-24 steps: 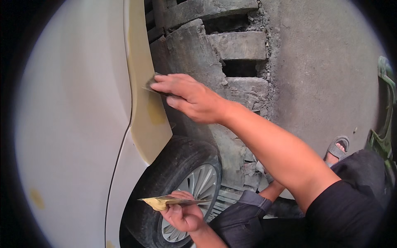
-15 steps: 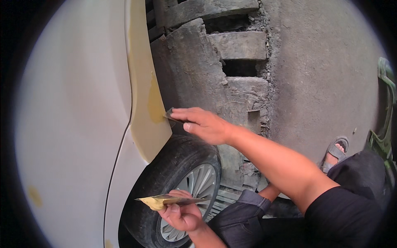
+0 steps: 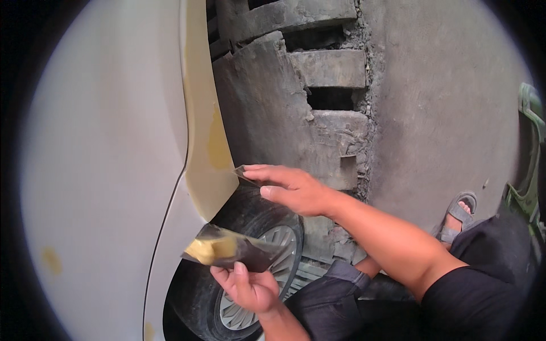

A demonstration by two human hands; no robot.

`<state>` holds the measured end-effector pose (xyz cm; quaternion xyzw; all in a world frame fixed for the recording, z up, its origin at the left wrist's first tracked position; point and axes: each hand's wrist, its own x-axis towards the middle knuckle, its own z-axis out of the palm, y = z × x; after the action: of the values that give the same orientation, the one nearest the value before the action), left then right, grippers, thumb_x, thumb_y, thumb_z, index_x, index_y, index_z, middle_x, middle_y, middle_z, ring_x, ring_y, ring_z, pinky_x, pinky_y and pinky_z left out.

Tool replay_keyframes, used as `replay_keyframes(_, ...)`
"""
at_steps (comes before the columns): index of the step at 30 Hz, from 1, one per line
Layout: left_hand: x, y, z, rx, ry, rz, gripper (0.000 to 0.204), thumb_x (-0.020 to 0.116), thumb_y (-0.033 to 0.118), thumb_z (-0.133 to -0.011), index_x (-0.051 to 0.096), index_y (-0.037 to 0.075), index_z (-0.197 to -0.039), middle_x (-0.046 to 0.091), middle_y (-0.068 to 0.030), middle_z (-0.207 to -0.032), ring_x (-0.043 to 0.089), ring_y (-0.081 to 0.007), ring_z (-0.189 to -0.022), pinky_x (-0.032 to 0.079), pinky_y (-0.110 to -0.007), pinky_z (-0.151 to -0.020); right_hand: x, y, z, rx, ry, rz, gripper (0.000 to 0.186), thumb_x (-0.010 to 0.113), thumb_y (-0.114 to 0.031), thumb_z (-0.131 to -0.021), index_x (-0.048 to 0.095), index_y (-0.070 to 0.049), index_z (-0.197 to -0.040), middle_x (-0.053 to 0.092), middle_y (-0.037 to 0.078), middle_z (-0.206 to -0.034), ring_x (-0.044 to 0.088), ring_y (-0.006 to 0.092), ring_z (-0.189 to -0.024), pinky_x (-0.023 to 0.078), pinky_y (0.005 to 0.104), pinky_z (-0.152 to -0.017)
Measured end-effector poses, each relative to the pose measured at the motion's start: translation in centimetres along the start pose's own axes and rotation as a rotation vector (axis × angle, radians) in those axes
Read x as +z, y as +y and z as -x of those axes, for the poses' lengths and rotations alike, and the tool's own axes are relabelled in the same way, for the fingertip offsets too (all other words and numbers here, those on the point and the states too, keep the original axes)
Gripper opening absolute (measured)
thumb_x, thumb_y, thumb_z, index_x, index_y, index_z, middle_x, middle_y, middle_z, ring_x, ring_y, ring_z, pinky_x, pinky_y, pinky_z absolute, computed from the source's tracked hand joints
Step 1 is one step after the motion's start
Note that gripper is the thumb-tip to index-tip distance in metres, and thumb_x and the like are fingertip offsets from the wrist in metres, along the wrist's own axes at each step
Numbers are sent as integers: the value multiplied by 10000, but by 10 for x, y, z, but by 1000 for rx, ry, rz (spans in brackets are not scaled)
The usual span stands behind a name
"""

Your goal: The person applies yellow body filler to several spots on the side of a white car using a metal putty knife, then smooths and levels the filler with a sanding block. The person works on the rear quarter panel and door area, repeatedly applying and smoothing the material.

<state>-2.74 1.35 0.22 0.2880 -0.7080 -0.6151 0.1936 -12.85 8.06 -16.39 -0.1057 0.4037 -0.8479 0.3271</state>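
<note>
My right hand [image 3: 298, 188] holds a thin, dark spreader [image 3: 251, 177] between fingers and thumb. The spreader's tip is at the lower edge of a beige-coated strip [image 3: 199, 170] on a pale car body [image 3: 102, 142]; whether they touch, I cannot tell. Just above it on that strip is a yellow filler patch [image 3: 218, 145]. Lower down, my left hand [image 3: 250, 288] grips a thin, dark mixing plate [image 3: 263, 256] by its near edge. A lump of yellow filler [image 3: 210, 249] lies on the plate's left end. The plate is tilted with its top face showing.
Behind the plate is a car wheel with a black tyre [image 3: 190, 301] and silver spokes [image 3: 239, 315]. Broken concrete slabs [image 3: 330, 68] with dark gaps run beside the car. A green frame-like part [image 3: 529, 187] is at the far right, near my sandalled foot [image 3: 459, 213].
My right hand and the spreader have moved down and slightly right, off the yellow patch. My left hand has tipped the mixing plate from nearly edge-on, so its top face shows.
</note>
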Motion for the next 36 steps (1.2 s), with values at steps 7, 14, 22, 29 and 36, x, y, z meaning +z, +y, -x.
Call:
replay_keyframes(7, 41, 28, -32, 77, 117, -105, 393, 480, 62, -1000, 387, -12, -1375, 518, -198, -1336, 528, -287, -1228, 395, -443, -1100, -25, -63, 12, -119, -390, -325, 368, 716, -158, -866, 689, -29, -1209, 592, 148, -1376, 525, 298, -1307, 402, 421, -1099)
replay_keyframes(14, 32, 36, -34, 237, 89, -181, 402, 469, 64, -1010, 394, -24, -1395, 514, -167, -1358, 516, -262, -1233, 386, -427, -1101, -40, -23, -42, 129, 61, 111, 498, 524, -229, -957, 493, -61, -1425, 520, 160, -1443, 475, 290, -1350, 361, 390, -1124)
replay_keyframes(22, 7, 28, -14, 190, 118, -108, 437, 500, 75, -1000, 385, -24, -1410, 503, -182, -1382, 506, -285, -1258, 359, -444, -1129, -25, -47, -110, 215, 185, -4, 501, 467, -190, -973, 462, -13, -1442, 527, 165, -1435, 463, 253, -1351, 350, 356, -1116)
replay_keyframes(29, 0, 29, -8, 173, 172, -163, 494, 532, 83, -954, 394, 26, -1425, 505, -154, -1388, 516, -276, -1241, 400, -437, -1094, 5, -40, -91, 115, 216, 56, 480, 475, -178, -968, 487, -2, -1415, 583, 165, -1372, 534, 241, -1281, 389, 341, -1086)
replay_keyframes(36, -3, 27, -9, 196, 109, -124, 422, 512, 100, -1004, 395, -19, -1392, 511, -173, -1368, 508, -274, -1253, 374, -440, -1115, 30, -31, -68, -57, 280, 258, 445, 491, -167, -960, 528, 3, -1369, 532, 229, -1407, 516, 367, -1298, 399, 401, -1088)
